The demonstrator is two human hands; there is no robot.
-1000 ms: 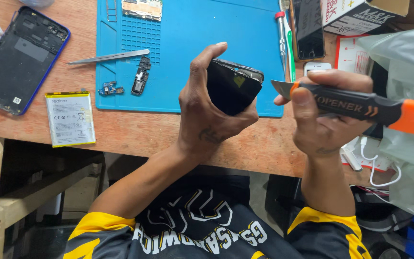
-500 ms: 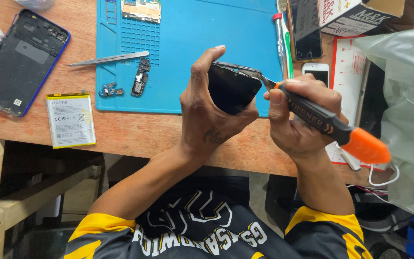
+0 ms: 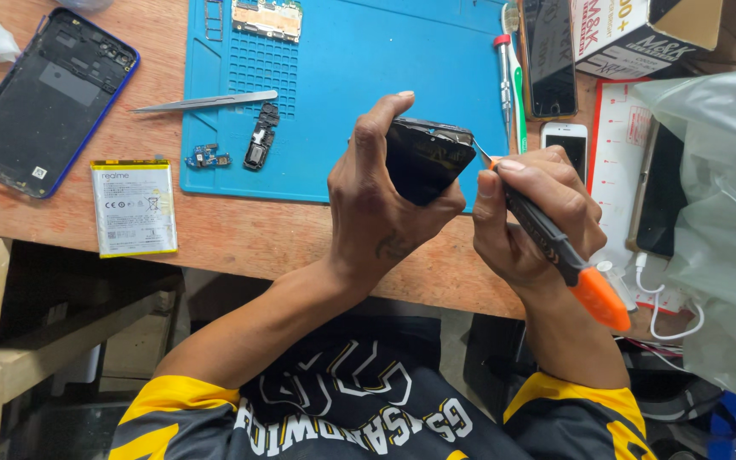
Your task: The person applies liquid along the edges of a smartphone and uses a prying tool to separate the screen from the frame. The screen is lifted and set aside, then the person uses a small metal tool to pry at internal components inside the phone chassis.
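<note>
At centre frame, above the desk (image 3: 240, 234) edge, the left hand (image 3: 381, 204) grips a dark phone (image 3: 423, 158) tilted on edge. Just right, the right hand (image 3: 534, 213) clasps a black-and-orange pry tool (image 3: 555, 247), its tip touching the phone's upper right corner.

Phone screen (image 3: 423, 158): lower part hidden behind left hand (image 3: 376, 213).
Circuit board (image 3: 267, 17): cut off by top edge.
Tool tip (image 3: 480, 153): too small to tell.

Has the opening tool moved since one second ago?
Yes. The opening tool swung left and down; its tip now touches the black phone screen over the blue mat.
</note>
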